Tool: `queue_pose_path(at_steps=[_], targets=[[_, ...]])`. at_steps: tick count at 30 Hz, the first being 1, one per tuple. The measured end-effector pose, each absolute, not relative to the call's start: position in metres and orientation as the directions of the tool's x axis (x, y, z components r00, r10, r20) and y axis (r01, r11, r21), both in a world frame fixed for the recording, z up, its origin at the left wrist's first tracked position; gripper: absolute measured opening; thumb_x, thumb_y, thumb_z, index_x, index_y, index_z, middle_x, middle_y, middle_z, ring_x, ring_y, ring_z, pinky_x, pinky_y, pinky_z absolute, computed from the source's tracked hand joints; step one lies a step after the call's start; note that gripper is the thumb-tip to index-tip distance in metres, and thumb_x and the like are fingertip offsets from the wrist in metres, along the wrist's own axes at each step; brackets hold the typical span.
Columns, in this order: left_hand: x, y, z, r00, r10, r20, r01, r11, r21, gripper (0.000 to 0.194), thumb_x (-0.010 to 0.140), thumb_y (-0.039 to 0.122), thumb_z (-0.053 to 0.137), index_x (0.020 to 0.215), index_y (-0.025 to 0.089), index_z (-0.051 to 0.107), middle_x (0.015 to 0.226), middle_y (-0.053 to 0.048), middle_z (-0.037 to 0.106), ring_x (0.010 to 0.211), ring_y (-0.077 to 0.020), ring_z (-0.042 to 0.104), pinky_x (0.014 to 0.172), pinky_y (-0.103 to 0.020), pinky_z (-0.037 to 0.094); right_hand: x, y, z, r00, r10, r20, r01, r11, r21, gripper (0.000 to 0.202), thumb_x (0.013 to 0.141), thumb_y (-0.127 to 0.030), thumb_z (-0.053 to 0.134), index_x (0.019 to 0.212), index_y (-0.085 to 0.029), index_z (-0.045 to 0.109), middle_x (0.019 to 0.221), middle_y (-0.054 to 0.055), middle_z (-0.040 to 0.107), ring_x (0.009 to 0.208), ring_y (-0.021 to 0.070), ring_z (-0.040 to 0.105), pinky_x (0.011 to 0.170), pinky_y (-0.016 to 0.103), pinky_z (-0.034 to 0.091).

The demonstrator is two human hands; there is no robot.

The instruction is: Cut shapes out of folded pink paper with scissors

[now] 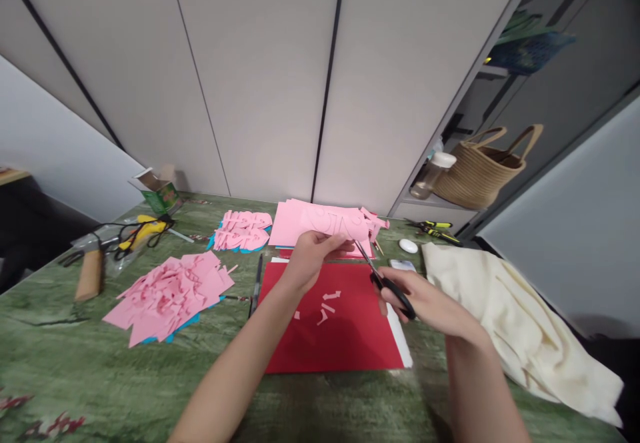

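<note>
My left hand (pixel 311 255) pinches the lower edge of a pink paper sheet (pixel 330 222) that has curved outlines drawn on it. In my right hand (pixel 407 296) are black-handled scissors (pixel 395 294), their blades pointing up and left at the sheet's lower right edge. How far the blades are apart is too small to tell. Below both hands lies a red sheet (pixel 350 343) with several small pale pink scraps (pixel 327 308) on it. More pink sheets (pixel 285 223) are stacked behind my left hand.
A heap of pink offcuts (pixel 175 293) and cut pink shapes (pixel 243 231) lie left. A yellow glue gun (pixel 143 231), brown block (pixel 90 275) and green box (pixel 163 196) are farther left. Cream cloth (pixel 500 303), pliers (pixel 435 231) and a white oval object (pixel 408 246) lie right.
</note>
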State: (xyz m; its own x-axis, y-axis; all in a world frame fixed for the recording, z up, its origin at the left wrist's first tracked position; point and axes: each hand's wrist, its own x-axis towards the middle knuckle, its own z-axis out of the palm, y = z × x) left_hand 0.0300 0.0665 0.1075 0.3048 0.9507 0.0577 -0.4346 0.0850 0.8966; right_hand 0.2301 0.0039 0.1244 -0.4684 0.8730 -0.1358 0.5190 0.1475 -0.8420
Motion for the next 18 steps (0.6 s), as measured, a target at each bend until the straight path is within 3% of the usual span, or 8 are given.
queue_pose_path(at_steps=[18], targets=[[0.0334, 0.0622, 0.1093, 0.375, 0.921, 0.108, -0.27, -0.003, 0.963, 0.025, 0.071, 0.033, 0.067, 0.08, 0.01, 0.07, 0.077, -0.009, 0.072, 0.07, -0.0157, 0.065, 0.069, -0.026, 0.049, 0.2251, 0.0045, 0.123, -0.489, 0.864, -0.116, 0.477, 0.154, -0.865, 0.033, 0.089, -0.048, 0.044, 0.078, -0.017, 0.047, 0.062, -0.002, 0.054, 0.047, 0.0069, 0.04, 0.043, 0.019, 0.03]])
